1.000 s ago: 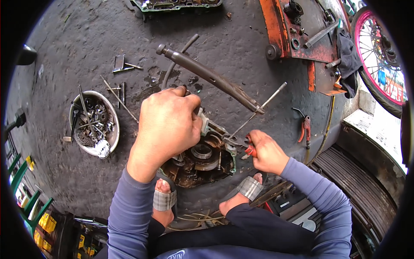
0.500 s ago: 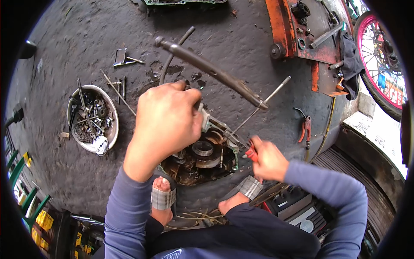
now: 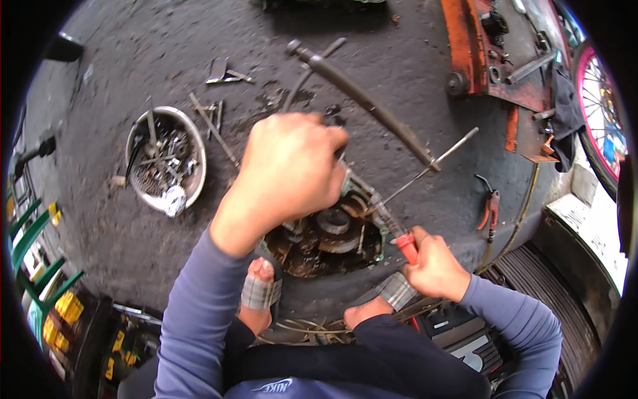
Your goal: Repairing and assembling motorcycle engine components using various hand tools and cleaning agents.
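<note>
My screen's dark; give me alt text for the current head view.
A person's right hand holds a red-handled tool at the edge of an oily engine casing; the left hand is a fist over it, any held thing hidden. A metal bowl of small parts stands at left.

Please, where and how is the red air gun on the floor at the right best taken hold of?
Probably grip the air gun by its red middle, from above: it lies on its side, so the floor blocks its underside. The thin, bent nozzle and the fitting at the opposite end look like poorer holds.
</note>
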Demonstrator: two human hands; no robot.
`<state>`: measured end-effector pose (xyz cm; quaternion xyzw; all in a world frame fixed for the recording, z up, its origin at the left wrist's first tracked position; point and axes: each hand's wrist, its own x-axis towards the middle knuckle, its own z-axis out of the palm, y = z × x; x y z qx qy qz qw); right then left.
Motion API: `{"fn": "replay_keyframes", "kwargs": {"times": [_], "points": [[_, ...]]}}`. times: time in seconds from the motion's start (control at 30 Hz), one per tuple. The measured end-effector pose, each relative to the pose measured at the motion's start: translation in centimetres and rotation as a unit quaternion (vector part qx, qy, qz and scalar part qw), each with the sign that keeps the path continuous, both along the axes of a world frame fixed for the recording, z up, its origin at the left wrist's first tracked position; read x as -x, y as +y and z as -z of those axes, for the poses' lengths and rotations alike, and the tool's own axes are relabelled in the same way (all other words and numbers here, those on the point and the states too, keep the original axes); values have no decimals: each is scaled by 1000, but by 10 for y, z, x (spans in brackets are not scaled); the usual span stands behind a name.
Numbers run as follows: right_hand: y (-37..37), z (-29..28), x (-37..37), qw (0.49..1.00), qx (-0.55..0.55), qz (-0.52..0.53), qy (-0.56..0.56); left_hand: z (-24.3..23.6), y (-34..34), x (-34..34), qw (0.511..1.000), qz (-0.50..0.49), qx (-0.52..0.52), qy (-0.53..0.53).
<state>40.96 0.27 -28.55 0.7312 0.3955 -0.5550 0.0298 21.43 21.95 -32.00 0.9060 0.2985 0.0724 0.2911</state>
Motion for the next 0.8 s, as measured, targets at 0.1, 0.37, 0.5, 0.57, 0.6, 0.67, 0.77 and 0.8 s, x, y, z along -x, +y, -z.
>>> {"fn": "replay_keyframes", "kwargs": {"times": [0.1, 0.37, 0.5, 0.57, 0.6, 0.67, 0.77, 0.8], "points": [[-11, 26, -18, 996, -70, -44, -42, 2, 2, -6, 1000, -1, -11, 22], [-9, 12, -7, 989, -110, -95, -38, -10, 10, 20, 999, 32, 24, -3], [-1, 31, -28, 931, -316, -175, -47, -13, 13, 30, 998, 55, 33, 0], [-8, 35, -14, 963, -243, -116, 3, -11, 13, 40, 997, 45, 23, -51], [-10, 33, -6, 980, -178, -69, 59, -9, 14, 42, 997, 47, 33, -58], [-11, 31, 1, 975, -197, -41, 91, -16, 15, 39, 996, 39, 75, -32], [-8, 31, -2, 962, -253, -42, 93, -20, 16, 38, 993, 34, 115, 0], [-9, 30, -4, 953, -285, -54, 82, -21, 18, 34, 993, 39, 113, 8]]}}
